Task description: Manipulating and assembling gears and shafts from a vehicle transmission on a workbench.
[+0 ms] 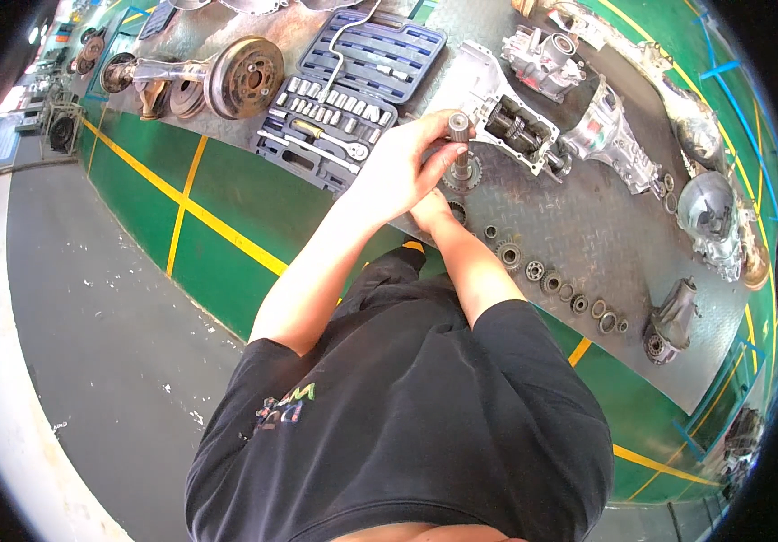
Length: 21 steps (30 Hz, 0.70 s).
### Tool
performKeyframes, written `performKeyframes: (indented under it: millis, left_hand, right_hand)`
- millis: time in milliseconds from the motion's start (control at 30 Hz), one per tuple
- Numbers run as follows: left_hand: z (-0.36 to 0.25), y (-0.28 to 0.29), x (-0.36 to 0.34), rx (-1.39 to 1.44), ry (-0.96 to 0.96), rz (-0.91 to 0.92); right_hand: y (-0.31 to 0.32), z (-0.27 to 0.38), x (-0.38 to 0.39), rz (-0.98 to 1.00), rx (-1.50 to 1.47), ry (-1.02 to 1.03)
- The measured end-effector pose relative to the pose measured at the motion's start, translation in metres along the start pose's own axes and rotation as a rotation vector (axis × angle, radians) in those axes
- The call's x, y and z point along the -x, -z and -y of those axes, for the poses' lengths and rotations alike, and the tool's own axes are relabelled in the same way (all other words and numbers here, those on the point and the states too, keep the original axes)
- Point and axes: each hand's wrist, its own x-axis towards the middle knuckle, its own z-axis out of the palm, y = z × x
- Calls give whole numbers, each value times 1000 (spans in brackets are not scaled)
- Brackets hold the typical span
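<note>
My left hand (411,172) grips an upright splined metal shaft (459,126) near its top, thumb and fingers pressed around it. A toothed gear (462,172) sits lower on the shaft. My right hand (429,210) is just below the left one at the table's near edge, beside a dark gear (456,215); its fingers are mostly hidden. Behind the shaft lies an opened gearbox housing (475,86) with gears inside. A row of loose gears and rings (551,282) runs rightward along the near edge of the steel table (651,239).
An open socket set (316,135) lies to the left, beside an axle with drum (244,77). More housings (610,135) and a long axle assembly (705,203) fill the right side. A dark housing (673,321) stands at the near right. Green floor with yellow lines (181,203) surrounds the table.
</note>
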Motion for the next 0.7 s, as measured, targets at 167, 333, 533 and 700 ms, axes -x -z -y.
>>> performKeyframes:
  millis: [167,333,533,700]
  left_hand:
    - [4,6,8,0,-57,2]
    - [17,-1,0,22,-37,20]
    - [4,-17,-12,113,-43,15]
    - [11,-50,-17,170,-207,11]
  right_hand:
    - [37,31,36,-328,-237,192]
    - [137,27,148,136,-1494,-108]
    - [282,18,267,-571,-1621,391]
    - [352,48,262,-1144,-880,80]
